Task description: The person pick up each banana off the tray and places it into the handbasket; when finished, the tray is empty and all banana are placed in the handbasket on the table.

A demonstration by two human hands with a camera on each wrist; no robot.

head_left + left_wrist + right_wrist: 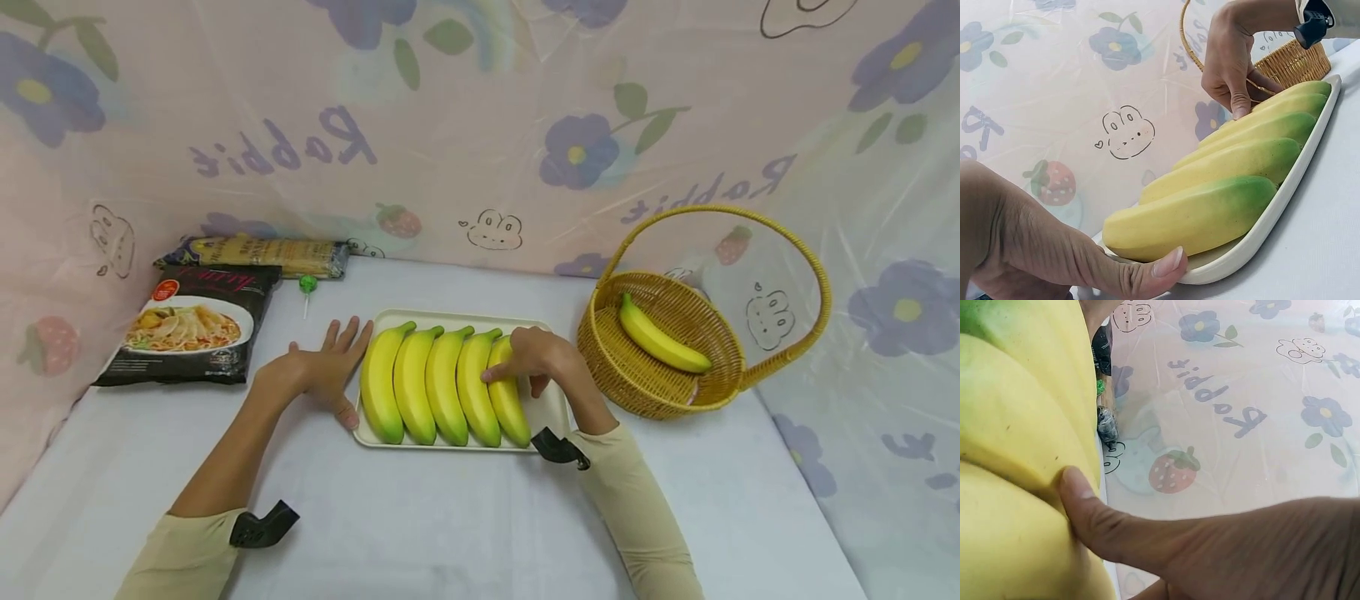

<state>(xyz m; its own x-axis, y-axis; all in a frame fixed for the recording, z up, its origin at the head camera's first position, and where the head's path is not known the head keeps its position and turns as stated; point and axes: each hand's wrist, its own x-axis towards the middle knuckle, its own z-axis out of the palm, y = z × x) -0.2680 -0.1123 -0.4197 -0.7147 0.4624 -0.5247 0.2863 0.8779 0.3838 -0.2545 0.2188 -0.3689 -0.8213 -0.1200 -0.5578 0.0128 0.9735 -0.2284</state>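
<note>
While right hand (534,357) grips, rightmost banana (508,400) lies lengthwise, stem away.

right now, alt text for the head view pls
A right hand grips the rightmost of five bananas on a cream tray, while the left hand lies flat against the tray's left edge. A wicker basket holding one banana stands right.

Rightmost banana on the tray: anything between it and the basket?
Nothing visible. The right hand grips the rightmost banana on the tray. The basket stands just right of the tray; bare table lies between, and its arched handle is over the far side.
</note>
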